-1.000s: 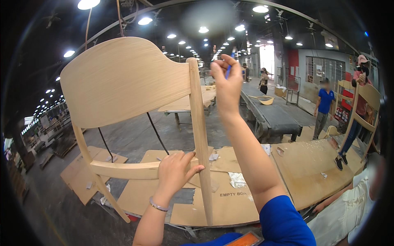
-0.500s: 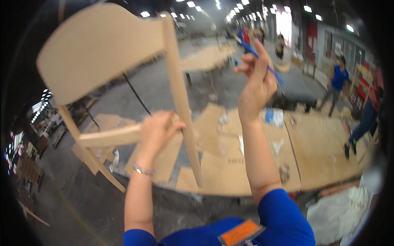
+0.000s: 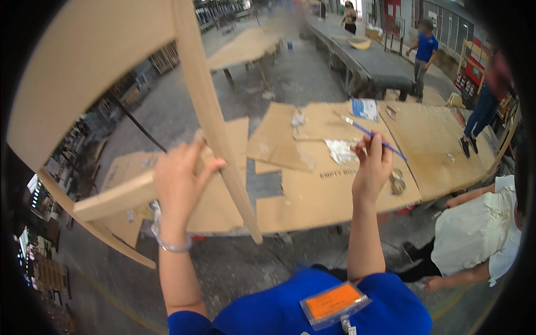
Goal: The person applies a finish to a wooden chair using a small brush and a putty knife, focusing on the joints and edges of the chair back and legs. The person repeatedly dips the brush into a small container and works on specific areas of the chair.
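A pale wooden chair back frame (image 3: 95,67) stands tilted at the left, with a wide curved top panel, two posts and a lower rail. My left hand (image 3: 180,181) is wrapped round the rail (image 3: 120,195) close to the right post (image 3: 205,100), its thumb reaching to that post. Between the pinched fingers of my right hand (image 3: 372,167) is a thin paintbrush (image 3: 363,129) with a blue handle. Its bristle end points up and left, over the cardboard-covered table and apart from the chair.
Cardboard sheets (image 3: 301,206) cover the table before me, with crumpled foil (image 3: 341,152), a blue-and-white packet (image 3: 364,109) and small round containers (image 3: 397,182) on them. A person in white (image 3: 474,231) is close on my right. Farther off are a conveyor (image 3: 363,58) and other people.
My view has tilted down. My right hand has come down with the paintbrush, from raised high to over the table. The left hand keeps its hold on the chair rail.
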`<control>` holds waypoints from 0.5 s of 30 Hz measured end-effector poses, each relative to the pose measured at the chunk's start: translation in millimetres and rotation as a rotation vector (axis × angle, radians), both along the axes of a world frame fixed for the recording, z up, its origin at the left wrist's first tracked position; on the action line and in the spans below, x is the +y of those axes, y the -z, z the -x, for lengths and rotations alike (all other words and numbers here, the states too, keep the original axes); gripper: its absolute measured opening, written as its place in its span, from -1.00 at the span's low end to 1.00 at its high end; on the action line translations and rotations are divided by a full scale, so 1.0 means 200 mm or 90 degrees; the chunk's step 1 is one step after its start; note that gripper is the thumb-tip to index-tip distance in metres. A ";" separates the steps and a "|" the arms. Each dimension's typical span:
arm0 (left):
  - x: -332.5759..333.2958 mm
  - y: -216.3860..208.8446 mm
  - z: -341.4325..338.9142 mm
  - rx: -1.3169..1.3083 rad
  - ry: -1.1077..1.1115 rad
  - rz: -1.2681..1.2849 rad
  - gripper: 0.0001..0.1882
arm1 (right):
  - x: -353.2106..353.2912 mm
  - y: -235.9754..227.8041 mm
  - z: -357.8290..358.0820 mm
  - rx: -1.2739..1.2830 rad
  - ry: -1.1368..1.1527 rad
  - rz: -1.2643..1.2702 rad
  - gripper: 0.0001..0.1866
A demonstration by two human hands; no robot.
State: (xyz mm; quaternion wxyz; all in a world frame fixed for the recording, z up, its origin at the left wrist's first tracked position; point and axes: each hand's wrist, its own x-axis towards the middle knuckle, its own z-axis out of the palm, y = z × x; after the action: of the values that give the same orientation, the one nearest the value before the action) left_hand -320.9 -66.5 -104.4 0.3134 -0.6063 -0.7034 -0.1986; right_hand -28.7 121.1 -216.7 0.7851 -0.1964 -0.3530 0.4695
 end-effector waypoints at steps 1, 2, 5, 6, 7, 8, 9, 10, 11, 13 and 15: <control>-0.01 0.00 0.01 0.012 0.010 -0.006 -0.31 | -0.03 -0.03 0.06 0.000 -0.010 0.005 -0.68; -0.02 -0.01 0.01 0.011 0.015 -0.003 -0.31 | -0.05 -0.07 0.10 0.003 -0.028 -0.051 -0.71; -0.02 -0.01 0.01 0.011 0.044 -0.021 -0.32 | -0.10 -0.26 0.23 0.009 -0.065 -0.185 -0.77; -0.02 -0.01 0.01 0.010 0.048 -0.021 -0.32 | -0.10 -0.34 0.27 0.006 -0.056 -0.235 -0.76; -0.01 -0.01 0.00 0.005 0.047 -0.019 -0.33 | -0.10 -0.42 0.32 0.003 -0.046 -0.277 -0.76; -0.01 -0.01 0.00 -0.008 0.040 -0.009 -0.33 | -0.10 -0.50 0.37 -0.003 -0.037 -0.313 -0.75; 0.00 -0.02 0.00 0.000 0.043 -0.016 -0.33 | -0.10 -0.57 0.42 -0.016 -0.027 -0.344 -0.73; 0.01 -0.02 -0.01 0.000 0.040 -0.016 -0.33 | -0.09 -0.65 0.47 0.000 -0.025 -0.370 -0.73; 0.02 -0.02 -0.01 -0.007 0.031 -0.005 -0.34 | -0.07 -0.72 0.53 0.015 -0.023 -0.394 -0.73; 0.05 -0.03 -0.02 -0.011 0.037 -0.017 -0.34 | -0.03 -0.86 0.65 0.047 -0.009 -0.427 -0.74; 0.09 -0.03 -0.04 -0.013 0.036 -0.017 -0.34 | -0.01 -0.96 0.76 0.106 -0.026 -0.483 -0.75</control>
State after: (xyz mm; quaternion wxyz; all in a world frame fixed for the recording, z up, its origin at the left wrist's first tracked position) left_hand -313.3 -49.3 -97.7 0.3090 -0.6195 -0.6863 -0.2230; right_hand -180.9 119.9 -25.5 0.8183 0.1537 -0.4408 0.3354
